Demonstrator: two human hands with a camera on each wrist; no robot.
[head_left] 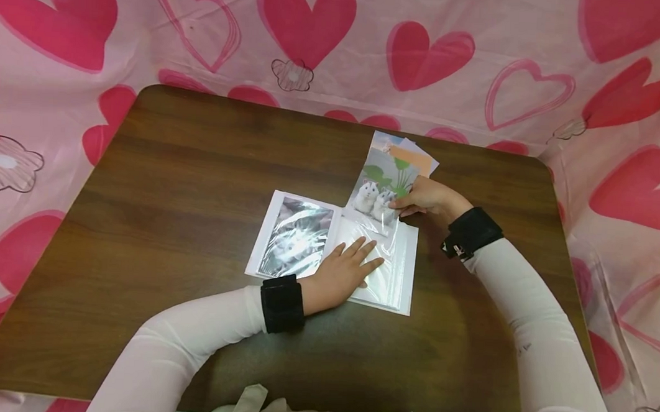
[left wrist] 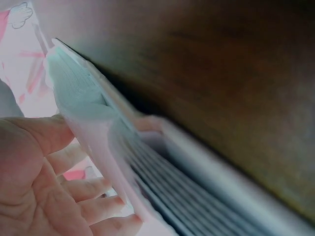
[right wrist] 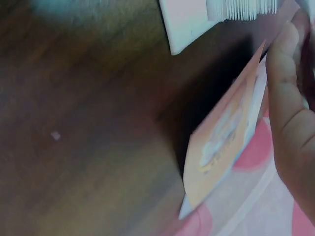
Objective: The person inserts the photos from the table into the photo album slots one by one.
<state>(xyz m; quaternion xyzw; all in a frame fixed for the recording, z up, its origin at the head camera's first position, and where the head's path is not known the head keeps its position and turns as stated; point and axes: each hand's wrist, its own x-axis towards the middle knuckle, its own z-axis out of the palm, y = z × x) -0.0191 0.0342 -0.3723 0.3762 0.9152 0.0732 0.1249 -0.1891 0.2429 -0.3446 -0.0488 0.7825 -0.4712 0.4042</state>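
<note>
An open photo album (head_left: 408, 269) with clear sleeves lies on the table. Its left page holds a shiny picture (head_left: 297, 235). My left hand (head_left: 334, 279) rests with fingers spread on the right-hand sleeve, near the spine. In the left wrist view, the fingers (left wrist: 93, 189) lie along the sleeve pages (left wrist: 81, 93). My right hand (head_left: 432, 196) pinches a photo card of two white hamsters (head_left: 377, 185) by its right side. The card's lower edge overlaps the top of the right-hand sleeve. Behind it fan out an orange card (head_left: 413, 159) and a pale one, also in the right hand.
The brown wooden table (head_left: 187, 161) has rounded corners. A pink cloth with hearts (head_left: 427, 55) hangs behind it and down both sides. Black bands (head_left: 474, 231) circle both wrists over white sleeves.
</note>
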